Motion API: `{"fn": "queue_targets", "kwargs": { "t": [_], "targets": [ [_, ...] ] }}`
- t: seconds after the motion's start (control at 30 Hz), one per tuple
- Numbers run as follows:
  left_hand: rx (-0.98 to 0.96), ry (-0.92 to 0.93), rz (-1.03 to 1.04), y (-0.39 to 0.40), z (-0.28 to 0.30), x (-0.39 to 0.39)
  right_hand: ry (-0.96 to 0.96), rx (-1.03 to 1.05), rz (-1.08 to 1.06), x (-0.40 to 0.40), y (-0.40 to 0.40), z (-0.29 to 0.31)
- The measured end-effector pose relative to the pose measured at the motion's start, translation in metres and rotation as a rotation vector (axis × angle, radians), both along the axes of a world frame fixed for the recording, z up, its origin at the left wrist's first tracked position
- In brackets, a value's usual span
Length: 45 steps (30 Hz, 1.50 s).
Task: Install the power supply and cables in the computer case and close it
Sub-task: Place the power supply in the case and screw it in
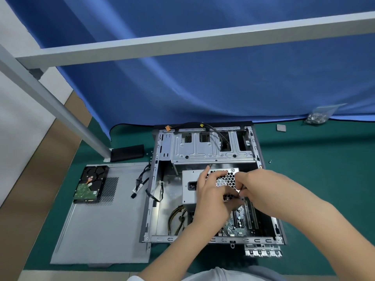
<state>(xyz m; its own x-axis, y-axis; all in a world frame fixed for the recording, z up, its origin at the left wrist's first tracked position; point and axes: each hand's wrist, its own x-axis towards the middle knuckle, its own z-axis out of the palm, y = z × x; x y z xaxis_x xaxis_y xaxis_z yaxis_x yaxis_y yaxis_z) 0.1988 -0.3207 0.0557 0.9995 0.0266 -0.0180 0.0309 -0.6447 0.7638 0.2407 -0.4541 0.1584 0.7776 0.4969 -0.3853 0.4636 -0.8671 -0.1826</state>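
Note:
The open computer case (154, 201) lies flat on the green mat. Inside it stands a grey power supply (188, 175) with a honeycomb grille and a black socket facing up. My left hand (211, 197) grips the power supply across its grille. My right hand (245, 183) pinches its right side, fingers closed at the grille's edge. Yellow and black cables (175, 217) trail from under the power supply onto the case floor. The motherboard (239, 222) shows below my hands. The grey side panel (101, 230) lies left of the case.
A hard drive (90, 184) rests on the side panel. Loose black cables (142, 183) hang over the case's left wall. A bag of screws (318, 116), a small grey square (281, 127) and one loose screw (269, 161) lie at the right. A white frame post (50, 106) stands at the left.

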Motion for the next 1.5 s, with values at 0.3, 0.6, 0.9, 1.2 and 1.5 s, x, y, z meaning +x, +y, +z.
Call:
{"fn": "queue_targets", "kwargs": {
  "t": [0.3,0.6,0.9,1.2,1.5],
  "targets": [
    [0.279,-0.079,-0.246,0.022,0.004,0.01,-0.101,-0.099,0.032,-0.001,0.002,0.002],
    [0.574,-0.058,-0.295,0.033,0.004,0.021,-0.157,-0.092,0.101,-0.002,0.0,0.003],
    [0.605,-0.084,-0.27,0.032,0.002,0.02,-0.18,-0.082,0.111,-0.005,-0.007,-0.004],
    [0.611,-0.11,-0.258,0.03,0.001,0.021,-0.213,-0.153,0.03,-0.007,0.001,0.006],
    [0.638,-0.098,-0.262,0.03,0.002,0.021,-0.168,-0.076,0.195,-0.001,-0.009,-0.003]
  ]
}}
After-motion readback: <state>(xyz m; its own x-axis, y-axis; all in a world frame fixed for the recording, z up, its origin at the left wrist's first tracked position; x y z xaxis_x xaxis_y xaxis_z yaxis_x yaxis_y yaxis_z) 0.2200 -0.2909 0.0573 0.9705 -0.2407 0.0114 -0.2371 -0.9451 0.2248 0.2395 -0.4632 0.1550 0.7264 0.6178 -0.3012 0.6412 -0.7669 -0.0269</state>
